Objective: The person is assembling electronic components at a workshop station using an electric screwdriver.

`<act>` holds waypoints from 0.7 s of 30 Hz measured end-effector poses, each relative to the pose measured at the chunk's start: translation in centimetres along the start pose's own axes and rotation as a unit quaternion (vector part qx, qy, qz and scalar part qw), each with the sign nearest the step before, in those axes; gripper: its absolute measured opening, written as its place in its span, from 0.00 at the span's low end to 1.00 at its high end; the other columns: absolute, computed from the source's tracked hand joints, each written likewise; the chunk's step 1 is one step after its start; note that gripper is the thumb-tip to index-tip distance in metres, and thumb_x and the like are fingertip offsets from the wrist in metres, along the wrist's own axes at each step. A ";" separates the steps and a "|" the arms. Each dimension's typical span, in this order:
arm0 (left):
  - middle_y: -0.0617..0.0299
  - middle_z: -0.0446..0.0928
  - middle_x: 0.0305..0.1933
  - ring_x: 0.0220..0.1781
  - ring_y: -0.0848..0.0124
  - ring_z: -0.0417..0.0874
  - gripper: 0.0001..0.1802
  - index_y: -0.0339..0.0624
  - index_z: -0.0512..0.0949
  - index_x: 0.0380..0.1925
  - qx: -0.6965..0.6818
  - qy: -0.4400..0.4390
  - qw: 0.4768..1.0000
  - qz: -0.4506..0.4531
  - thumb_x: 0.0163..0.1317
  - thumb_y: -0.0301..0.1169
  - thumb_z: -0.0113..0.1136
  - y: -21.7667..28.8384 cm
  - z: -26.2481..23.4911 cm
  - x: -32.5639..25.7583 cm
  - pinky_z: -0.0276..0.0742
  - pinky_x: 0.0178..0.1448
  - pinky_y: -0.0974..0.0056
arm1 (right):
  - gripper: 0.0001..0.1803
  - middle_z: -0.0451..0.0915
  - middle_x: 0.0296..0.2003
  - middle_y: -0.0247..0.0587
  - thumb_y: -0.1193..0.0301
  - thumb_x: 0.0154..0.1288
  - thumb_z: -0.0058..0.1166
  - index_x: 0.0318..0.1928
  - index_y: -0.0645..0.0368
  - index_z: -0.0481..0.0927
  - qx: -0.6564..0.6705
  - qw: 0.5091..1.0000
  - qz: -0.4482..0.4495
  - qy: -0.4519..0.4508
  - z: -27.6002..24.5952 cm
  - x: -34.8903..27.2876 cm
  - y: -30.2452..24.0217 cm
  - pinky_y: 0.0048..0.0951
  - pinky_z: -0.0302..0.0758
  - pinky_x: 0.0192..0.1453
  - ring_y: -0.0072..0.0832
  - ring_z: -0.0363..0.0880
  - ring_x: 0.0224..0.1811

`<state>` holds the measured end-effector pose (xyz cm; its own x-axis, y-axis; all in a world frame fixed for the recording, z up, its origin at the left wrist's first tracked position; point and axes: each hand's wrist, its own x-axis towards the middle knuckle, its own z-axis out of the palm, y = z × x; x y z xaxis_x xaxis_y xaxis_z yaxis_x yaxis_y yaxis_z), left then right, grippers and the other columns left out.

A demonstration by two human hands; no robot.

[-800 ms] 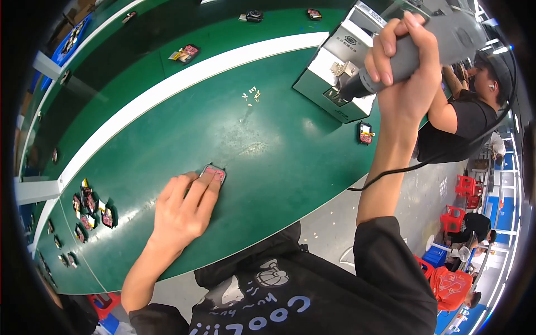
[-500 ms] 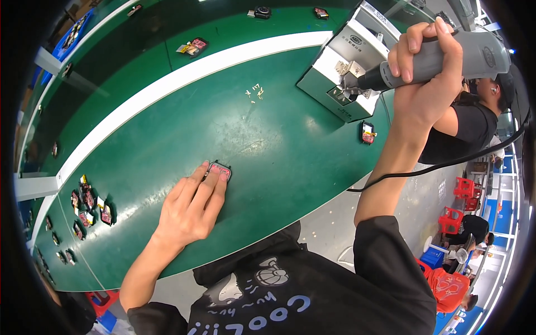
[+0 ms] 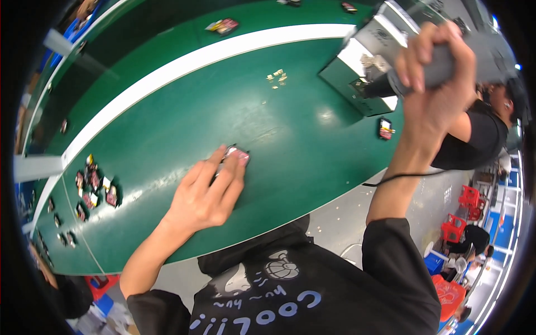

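Note:
My left hand [image 3: 206, 195] rests on the green table, its fingertips holding down a small black casing [image 3: 241, 156] with a pink-red inside. The fingers hide part of that casing. Raised at the upper right, my right hand [image 3: 438, 84] is wrapped around a grey electric screwdriver [image 3: 491, 58] with a black nose. The nose points left at the metal mechanism of a box-shaped screw feeder [image 3: 341, 72]. Motion blurs the screwdriver, and whether its tip touches the feeder I cannot tell.
Several small pale pieces [image 3: 277, 78] lie left of the feeder. Another casing [image 3: 385, 129] sits to its right. More casings [image 3: 94, 181] are grouped at the table's left. A white rail [image 3: 201, 54] borders the far side. A person [image 3: 469, 137] in black is at the right.
The whole view has shifted, so the table things appear further right and slightly higher. My left hand still holds the casing; the screwdriver stays in my right hand near the feeder, now blurred.

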<state>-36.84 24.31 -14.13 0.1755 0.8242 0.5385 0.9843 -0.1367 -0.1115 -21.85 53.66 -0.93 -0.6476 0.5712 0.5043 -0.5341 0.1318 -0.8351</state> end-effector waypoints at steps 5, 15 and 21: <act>0.53 0.83 0.40 0.45 0.56 0.89 0.08 0.32 0.85 0.36 0.019 0.015 1.000 -0.012 0.56 0.23 0.66 0.7 0.4 -0.2 0.80 0.36 0.66 | 0.14 0.70 0.28 0.41 0.62 0.77 0.42 0.40 0.60 0.69 0.054 0.998 -0.015 -0.040 4.6 -4.2 -0.7 0.26 0.63 0.17 0.21 0.59 0.10; 0.51 0.83 0.38 0.43 0.56 0.89 0.06 0.32 0.83 0.32 0.003 0.020 1.000 -0.017 0.54 0.23 0.67 0.6 0.3 -0.8 0.80 0.36 0.66 | 0.15 0.69 0.28 0.45 0.60 0.81 0.37 0.43 0.60 0.65 0.139 0.987 0.037 -0.065 10.2 -7.9 3.0 0.33 0.67 0.18 0.27 0.63 0.11; 0.51 0.82 0.37 0.43 0.56 0.89 0.06 0.32 0.81 0.29 0.013 0.030 0.999 -0.021 0.53 0.23 0.67 0.6 0.2 -0.8 0.80 0.35 0.65 | 0.14 0.70 0.27 0.47 0.61 0.81 0.36 0.44 0.60 0.64 0.097 0.991 0.036 -0.085 11.5 -8.2 4.7 0.33 0.67 0.17 0.27 0.63 0.11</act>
<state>-36.43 23.73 -14.80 0.1355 0.7937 0.5930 0.9902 -0.0878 -0.1088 -25.30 40.32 -6.45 -0.7611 0.4273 0.4880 -0.5667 -0.0721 -0.8208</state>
